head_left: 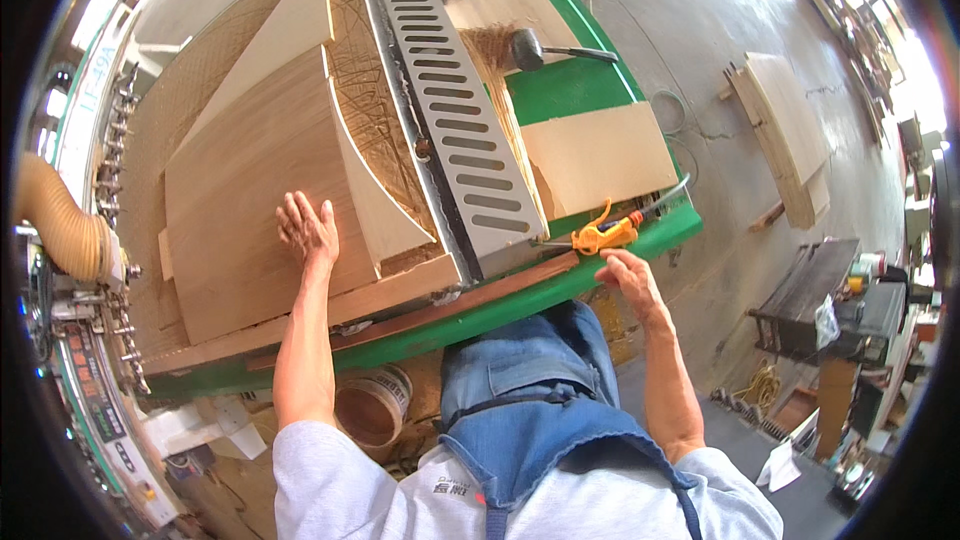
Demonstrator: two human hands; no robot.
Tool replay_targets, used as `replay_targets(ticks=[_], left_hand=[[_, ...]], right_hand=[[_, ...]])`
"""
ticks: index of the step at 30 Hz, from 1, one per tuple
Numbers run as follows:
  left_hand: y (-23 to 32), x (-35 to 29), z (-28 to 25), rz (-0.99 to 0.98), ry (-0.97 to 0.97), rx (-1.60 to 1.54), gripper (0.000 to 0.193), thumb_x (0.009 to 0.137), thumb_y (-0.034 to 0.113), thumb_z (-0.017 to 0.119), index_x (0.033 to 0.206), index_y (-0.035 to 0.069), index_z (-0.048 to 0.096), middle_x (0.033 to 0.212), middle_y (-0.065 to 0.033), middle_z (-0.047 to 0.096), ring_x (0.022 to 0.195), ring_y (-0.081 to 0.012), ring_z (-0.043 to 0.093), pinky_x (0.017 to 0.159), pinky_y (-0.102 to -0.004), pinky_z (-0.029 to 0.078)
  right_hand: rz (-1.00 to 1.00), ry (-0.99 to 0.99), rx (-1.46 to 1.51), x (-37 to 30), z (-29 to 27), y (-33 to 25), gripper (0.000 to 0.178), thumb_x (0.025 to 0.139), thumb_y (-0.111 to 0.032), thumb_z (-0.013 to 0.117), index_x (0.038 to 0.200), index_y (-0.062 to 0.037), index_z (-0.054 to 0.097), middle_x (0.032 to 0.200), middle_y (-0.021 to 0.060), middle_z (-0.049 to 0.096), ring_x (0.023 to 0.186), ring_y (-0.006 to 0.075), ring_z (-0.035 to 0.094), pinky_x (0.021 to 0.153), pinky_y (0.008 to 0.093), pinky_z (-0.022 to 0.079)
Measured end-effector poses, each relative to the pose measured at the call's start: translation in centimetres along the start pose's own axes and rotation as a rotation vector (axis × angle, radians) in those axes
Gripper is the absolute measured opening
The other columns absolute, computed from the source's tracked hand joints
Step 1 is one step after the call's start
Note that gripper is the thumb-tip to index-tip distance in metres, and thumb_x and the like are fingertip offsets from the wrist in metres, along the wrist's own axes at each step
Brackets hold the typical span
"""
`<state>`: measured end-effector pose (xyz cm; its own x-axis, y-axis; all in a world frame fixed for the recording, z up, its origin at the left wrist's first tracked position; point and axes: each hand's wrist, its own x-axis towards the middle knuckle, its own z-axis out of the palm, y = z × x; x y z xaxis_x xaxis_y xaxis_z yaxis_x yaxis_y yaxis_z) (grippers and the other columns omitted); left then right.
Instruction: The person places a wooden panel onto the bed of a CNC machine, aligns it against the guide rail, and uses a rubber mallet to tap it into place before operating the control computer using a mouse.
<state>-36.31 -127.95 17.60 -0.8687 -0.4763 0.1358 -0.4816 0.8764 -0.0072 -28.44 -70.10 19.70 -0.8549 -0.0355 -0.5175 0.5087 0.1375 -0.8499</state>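
Observation:
My left hand lies flat with fingers spread on a large brown wood panel. Just below a yellow air blow gun, my right hand is curled, its fingers drawn together. Whatever may be inside those fingers is hidden. The blow gun rests at the bench's near right corner, with a grey hose running from its back end. Beside the panel, a pale curved strip runs along the edge of a rough, scored brown area. A slotted grey metal rail stretches away from me between the boards.
A black-headed mallet lies beyond a pale board on the green bench. Under the near edge stands a bucket. At left are a ribbed tan hose and machinery. Stacked boards stand on the floor at right.

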Motion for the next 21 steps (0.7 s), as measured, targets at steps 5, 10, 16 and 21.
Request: replay_targets(ticks=[5, 10, 16, 21], left_hand=[[1.1, 1.1, 0.0, 0.026, 0.036, -0.013, 0.070, 0.099, 0.051, 0.044, 0.152, 0.005, 0.031, 0.160, -0.0141, 0.024, 0.147, -0.0402, 0.019, 0.117, -0.0557, 0.016], [1.4, 1.2, -0.5, -0.038, 0.004, 0.036, 0.067, 0.101, 0.047, 0.044, 0.153, 0.008, 0.029, 0.162, -0.0097, 0.022, 0.149, -0.0349, 0.016, 0.119, -0.0520, 0.015], [1.4, 1.4, -0.6, -0.009, 0.043, 0.034, 0.066, 0.099, 0.043, 0.050, 0.152, 0.009, 0.032, 0.161, -0.0070, 0.025, 0.148, -0.0325, 0.020, 0.118, -0.0491, 0.019], [1.4, 1.3, -0.6, 0.008, 0.102, 0.064, 0.065, 0.098, 0.043, 0.052, 0.150, 0.010, 0.035, 0.160, -0.0061, 0.027, 0.147, -0.0308, 0.022, 0.117, -0.0481, 0.022]], right_hand=[[-0.207, -0.169, -0.123, 12.8, -0.8, -6.7, 0.035, 0.096, -0.022, 0.060, 0.119, 0.0030, 0.062, 0.090, 0.0045, 0.069, 0.081, 0.0116, 0.065, 0.073, 0.0265, 0.052], [-0.471, 0.106, -0.671, 29.8, -1.5, -11.3, 0.048, 0.087, -0.016, 0.068, 0.131, -0.0023, 0.057, 0.115, 0.0141, 0.067, 0.102, 0.0260, 0.063, 0.091, 0.0353, 0.051], [-0.723, 0.432, -1.238, 43.5, -3.6, -15.3, 0.074, 0.083, -0.019, 0.069, 0.148, -0.0109, 0.036, 0.147, 0.0218, 0.041, 0.138, 0.0372, 0.037, 0.111, 0.0491, 0.034], [-0.571, 0.360, -1.482, 47.2, -2.1, -16.8, 0.061, 0.083, -0.025, 0.070, 0.138, -0.0165, 0.047, 0.136, 0.0150, 0.053, 0.124, 0.0346, 0.051, 0.099, 0.0488, 0.041]])
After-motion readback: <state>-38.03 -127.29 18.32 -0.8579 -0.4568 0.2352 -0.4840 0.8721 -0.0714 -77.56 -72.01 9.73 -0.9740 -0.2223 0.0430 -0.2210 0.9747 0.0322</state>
